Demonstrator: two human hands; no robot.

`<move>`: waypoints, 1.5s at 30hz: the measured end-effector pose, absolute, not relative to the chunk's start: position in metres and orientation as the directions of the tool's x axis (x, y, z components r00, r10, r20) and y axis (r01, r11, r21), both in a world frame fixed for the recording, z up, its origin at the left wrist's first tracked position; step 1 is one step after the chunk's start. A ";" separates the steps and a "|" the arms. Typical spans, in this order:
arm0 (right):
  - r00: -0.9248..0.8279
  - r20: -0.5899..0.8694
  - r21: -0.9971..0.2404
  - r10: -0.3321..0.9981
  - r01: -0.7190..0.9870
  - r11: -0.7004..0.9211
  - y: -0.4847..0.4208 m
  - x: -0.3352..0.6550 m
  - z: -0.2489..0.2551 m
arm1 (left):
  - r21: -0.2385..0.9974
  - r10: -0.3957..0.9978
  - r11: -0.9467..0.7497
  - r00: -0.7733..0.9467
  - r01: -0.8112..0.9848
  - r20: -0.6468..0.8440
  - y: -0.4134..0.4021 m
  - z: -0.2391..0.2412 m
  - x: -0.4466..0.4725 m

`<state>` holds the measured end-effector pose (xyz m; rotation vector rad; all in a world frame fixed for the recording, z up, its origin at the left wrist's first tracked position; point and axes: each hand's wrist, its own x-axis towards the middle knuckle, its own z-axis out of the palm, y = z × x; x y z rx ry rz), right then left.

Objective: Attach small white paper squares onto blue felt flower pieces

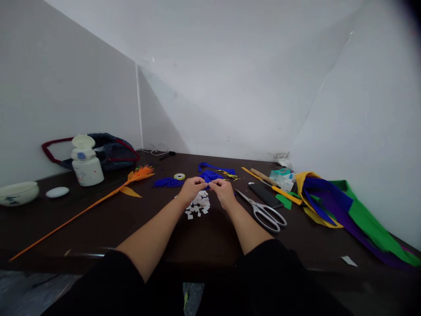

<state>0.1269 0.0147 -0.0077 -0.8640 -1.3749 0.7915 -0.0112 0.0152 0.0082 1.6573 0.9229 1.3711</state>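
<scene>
Over the middle of the table, my left hand (190,191) and my right hand (223,192) meet with thumbs and fingertips pinched together. Whatever they pinch is too small to make out; blue crepe paper (210,175) shows right behind and between the fingertips. Below the hands lies a pile of small white paper scraps (198,205). To the left are a heap of fringed blue paper (168,182) and a small roll of tape (179,176). Silver scissors (263,210) rest to the right of my right hand, blades partly apart. Thin yellow strips (230,175) lie just beyond it.
On the left are an orange paper flower (140,174) on a long stem, an open white bottle (87,164), a bowl (19,193), a white oval object (57,192) and a dark bag (115,153). At right lie a yellow cutter (286,195), a black phone-like slab (265,195) and coloured crepe paper (368,219).
</scene>
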 end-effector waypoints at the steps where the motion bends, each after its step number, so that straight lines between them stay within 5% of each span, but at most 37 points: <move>1: 0.049 0.482 -0.876 0.875 0.025 0.481 0.015 0.127 -0.008 | 0.896 0.891 -0.440 0.154 0.066 0.426 0.015 0.008 -0.011; 23: -0.049 0.457 -0.889 0.888 -0.023 0.457 0.020 0.131 -0.015 | 0.914 0.890 -0.400 0.267 0.069 0.370 0.014 0.007 -0.010; 35: -0.081 0.503 -0.813 0.860 0.292 0.503 0.021 0.131 -0.016 | 0.889 0.908 -0.405 0.206 0.214 0.364 0.023 -0.002 -0.012; 45: -0.103 0.484 -0.858 0.869 0.140 0.495 0.018 0.134 -0.011 | 0.871 0.906 -0.423 0.083 0.250 0.416 0.027 -0.001 -0.014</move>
